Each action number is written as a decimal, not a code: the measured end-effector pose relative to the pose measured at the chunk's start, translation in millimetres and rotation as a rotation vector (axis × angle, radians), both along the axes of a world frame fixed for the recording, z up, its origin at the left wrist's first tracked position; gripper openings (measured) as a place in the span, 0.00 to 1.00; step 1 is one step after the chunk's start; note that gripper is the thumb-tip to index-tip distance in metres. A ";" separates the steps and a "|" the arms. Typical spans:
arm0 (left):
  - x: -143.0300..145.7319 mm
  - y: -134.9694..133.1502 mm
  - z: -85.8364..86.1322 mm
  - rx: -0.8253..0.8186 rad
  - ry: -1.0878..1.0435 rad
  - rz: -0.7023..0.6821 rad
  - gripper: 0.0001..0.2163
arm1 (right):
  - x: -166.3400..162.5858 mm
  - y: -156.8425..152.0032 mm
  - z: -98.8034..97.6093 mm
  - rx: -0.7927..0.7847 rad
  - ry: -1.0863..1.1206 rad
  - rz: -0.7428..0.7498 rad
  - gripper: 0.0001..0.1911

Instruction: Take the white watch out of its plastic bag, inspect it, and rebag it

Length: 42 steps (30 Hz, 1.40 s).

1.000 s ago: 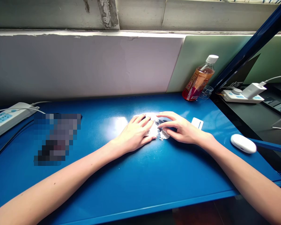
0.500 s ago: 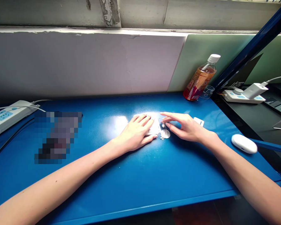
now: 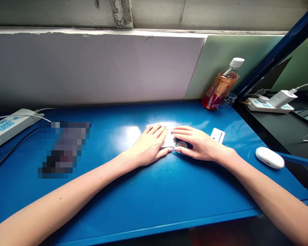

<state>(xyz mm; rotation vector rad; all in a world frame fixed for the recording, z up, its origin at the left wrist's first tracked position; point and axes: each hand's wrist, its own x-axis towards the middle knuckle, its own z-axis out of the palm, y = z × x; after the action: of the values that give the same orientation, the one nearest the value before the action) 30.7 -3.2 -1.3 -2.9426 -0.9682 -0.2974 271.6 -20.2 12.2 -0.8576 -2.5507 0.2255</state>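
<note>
My left hand (image 3: 150, 145) lies flat over a small pale flat thing (image 3: 168, 139), with its thumb along the near edge. Glare and the fingers hide most of this thing, so its kind is unclear. At its right edge is my right hand (image 3: 199, 141), fingers stretched out and thumb apart below them. Whether those fingertips grip the edge or only touch it, I cannot tell. A small round silvery disc (image 3: 182, 145) shows between the right thumb and fingers. Just beyond the right hand lies a white card with a dark slot (image 3: 217, 135).
On the blue table (image 3: 154, 201) a pixelated dark object (image 3: 65, 147) lies left, beside a white power strip (image 3: 9, 124). A drink bottle (image 3: 222, 85) and a clear round piece (image 3: 229, 100) stand back right. A white earbud case (image 3: 269, 158) sits near the right edge.
My right hand has come left and down, its fingers now at the pale thing's edge and its thumb over the disc's near side. My left hand has stayed put.
</note>
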 end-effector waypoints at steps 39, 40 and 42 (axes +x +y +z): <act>0.2 0.0 0.8 -0.024 0.027 0.001 0.31 | -16.3 -15.5 -4.1 0.004 -0.123 -0.115 0.21; 0.1 -0.1 0.6 -0.026 0.025 0.001 0.31 | -16.8 -15.8 -4.3 0.024 -0.140 -0.118 0.21; 0.1 -0.2 0.2 -0.022 0.024 0.003 0.32 | -18.7 -16.4 -4.2 0.082 -0.179 -0.118 0.22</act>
<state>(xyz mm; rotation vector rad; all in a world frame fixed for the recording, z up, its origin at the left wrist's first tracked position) 30.8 -3.4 -1.0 -2.9563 -0.9798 -0.2533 252.9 -36.7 8.0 -1.0335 -2.6405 0.0073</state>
